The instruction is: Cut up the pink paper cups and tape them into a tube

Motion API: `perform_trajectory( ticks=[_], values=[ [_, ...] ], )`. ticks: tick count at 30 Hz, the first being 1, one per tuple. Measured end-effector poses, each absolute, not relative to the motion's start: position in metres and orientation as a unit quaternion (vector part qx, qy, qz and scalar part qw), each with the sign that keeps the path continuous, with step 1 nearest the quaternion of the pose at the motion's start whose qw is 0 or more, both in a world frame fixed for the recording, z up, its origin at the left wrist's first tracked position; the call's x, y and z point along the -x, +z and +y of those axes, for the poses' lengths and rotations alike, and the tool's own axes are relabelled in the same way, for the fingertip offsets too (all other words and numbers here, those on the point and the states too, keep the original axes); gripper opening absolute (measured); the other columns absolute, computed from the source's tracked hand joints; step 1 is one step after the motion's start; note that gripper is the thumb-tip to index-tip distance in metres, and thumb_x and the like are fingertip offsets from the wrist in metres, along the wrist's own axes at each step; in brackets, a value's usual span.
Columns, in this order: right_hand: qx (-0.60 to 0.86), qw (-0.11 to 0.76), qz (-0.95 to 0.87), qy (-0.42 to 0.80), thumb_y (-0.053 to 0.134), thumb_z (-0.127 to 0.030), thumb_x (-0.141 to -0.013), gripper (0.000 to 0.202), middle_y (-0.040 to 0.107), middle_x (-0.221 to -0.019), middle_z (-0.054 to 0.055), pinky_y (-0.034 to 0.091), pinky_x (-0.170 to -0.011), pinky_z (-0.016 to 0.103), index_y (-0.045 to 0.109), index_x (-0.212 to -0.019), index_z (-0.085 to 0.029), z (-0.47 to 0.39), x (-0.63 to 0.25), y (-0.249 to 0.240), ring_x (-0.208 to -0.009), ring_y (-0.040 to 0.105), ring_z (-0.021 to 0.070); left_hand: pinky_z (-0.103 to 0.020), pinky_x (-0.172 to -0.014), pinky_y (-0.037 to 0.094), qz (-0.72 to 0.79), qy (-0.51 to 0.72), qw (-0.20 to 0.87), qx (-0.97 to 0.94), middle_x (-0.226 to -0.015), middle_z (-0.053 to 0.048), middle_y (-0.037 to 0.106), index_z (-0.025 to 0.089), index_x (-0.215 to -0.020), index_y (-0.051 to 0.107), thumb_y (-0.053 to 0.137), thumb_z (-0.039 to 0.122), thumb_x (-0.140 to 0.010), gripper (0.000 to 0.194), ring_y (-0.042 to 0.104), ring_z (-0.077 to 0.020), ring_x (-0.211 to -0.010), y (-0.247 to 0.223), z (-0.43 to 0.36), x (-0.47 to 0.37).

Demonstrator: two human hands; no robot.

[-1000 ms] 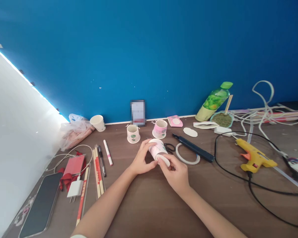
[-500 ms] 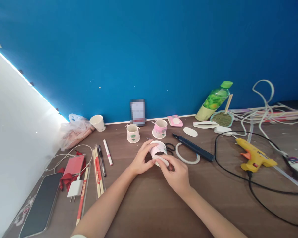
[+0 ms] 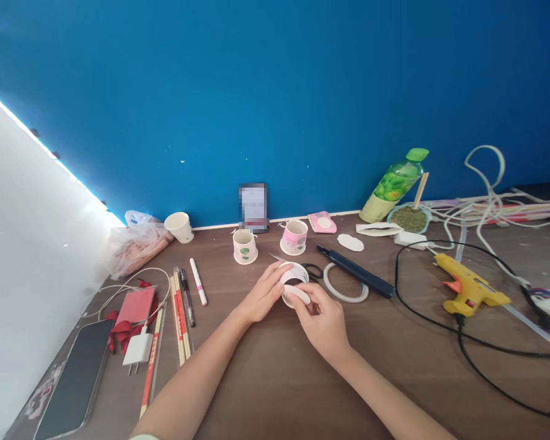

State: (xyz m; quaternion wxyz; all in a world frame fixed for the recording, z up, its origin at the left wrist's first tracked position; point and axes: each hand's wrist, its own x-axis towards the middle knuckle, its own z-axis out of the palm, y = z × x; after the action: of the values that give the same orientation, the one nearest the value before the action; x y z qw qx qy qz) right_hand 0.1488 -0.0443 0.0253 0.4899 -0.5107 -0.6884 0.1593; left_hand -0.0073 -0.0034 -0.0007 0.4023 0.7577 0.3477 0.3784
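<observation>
A paper flap (image 3: 297, 295) is pinched by the right hand (image 3: 324, 315) and could be creased by overpressing. The cup (image 3: 297, 269) is held by the left hand (image 3: 262, 294), perhaps resting on the desk (image 3: 275, 379); scissors (image 3: 320, 267) just beyond could be knocked by a slip.

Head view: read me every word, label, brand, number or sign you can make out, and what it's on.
Nothing legible anywhere.
Screen: pixelated, unreadable.
Bottle: fruit label, any print too small.
Wrapper: red, its marks too blurred.
Glue gun: any markings too small.
Held cup: no readable text.
</observation>
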Motion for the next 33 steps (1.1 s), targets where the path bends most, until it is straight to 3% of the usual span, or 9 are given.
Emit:
perform_trajectory(
  ticks=[6,15,21,33],
  values=[
    [0.533,0.476,-0.683,0.152,0.054,-0.032,-0.080,0.011,0.061,-0.060,-0.002,0.039,-0.045,0.022,0.060,-0.081,-0.022,-0.044,-0.150,0.028,-0.043,0.047,0.0097,-0.049,-0.112,0.020,0.297,0.376,0.388,-0.787,-0.146,-0.012,0.026,0.025,-0.142,0.024,0.055,0.051,-0.081,0.073,0.022,-0.0300,-0.136,-0.003,-0.002,0.009],
    [0.581,0.419,-0.680,0.157,0.061,-0.035,-0.071,0.013,0.063,-0.059,-0.002,0.042,-0.050,0.024,0.057,-0.076,-0.024,-0.040,-0.158,0.033,-0.051,0.055,0.0140,-0.048,-0.112,0.021,0.302,0.348,0.400,-0.792,-0.145,-0.011,0.024,0.026,-0.144,0.021,0.046,0.052,-0.085,0.068,0.022,-0.0293,-0.136,-0.002,-0.004,0.009],
    [0.612,0.385,-0.645,0.248,0.063,-0.037,-0.068,0.015,0.065,-0.061,-0.003,0.045,-0.053,0.026,0.059,-0.078,-0.026,-0.041,-0.160,0.036,-0.052,0.057,0.0150,-0.049,-0.111,0.021,0.305,0.338,0.392,-0.800,-0.144,-0.011,0.025,0.027,-0.144,0.019,0.043,0.054,-0.086,0.069,0.023,-0.0291,-0.135,0.000,-0.005,0.007],
    [0.610,0.397,-0.631,0.270,0.062,-0.037,-0.069,0.013,0.064,-0.061,-0.003,0.046,-0.054,0.026,0.060,-0.076,-0.025,-0.041,-0.157,0.039,-0.054,0.056,0.0150,-0.047,-0.111,0.021,0.308,0.330,0.400,-0.798,-0.141,-0.011,0.031,0.024,-0.141,0.028,0.039,0.054,-0.087,0.063,0.026,-0.0276,-0.132,0.006,-0.006,0.007]
  ],
)
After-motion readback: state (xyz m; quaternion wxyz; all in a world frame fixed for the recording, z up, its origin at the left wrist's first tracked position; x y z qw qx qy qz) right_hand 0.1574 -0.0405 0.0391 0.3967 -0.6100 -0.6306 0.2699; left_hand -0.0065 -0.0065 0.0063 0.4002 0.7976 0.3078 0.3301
